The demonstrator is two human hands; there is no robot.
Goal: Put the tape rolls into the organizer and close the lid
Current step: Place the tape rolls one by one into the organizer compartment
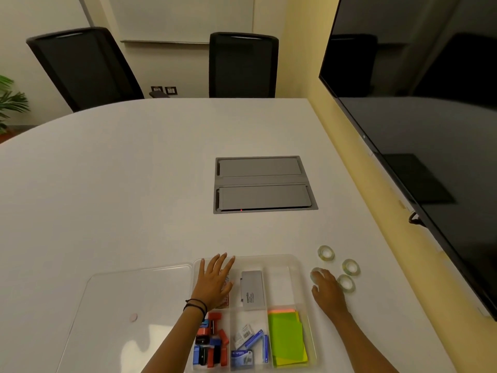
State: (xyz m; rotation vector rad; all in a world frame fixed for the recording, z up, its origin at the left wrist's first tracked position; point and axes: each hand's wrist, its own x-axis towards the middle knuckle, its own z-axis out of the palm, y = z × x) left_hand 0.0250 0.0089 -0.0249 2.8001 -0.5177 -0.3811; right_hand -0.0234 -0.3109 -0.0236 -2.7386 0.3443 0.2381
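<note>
Four tape rolls point(326, 252) are seen right of the organizer point(295, 261); one is covered by the right hand point(326, 288) (grip unclear), left hand point(213, 278) spread flat.

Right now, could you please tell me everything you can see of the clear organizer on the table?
The organizer is a clear plastic tray with compartments, lying flat at the table's near edge. Its lid lies open to its left. The left hand rests on its far-left compartment. Most compartments hold stationery; the far-right one looks empty.
</note>
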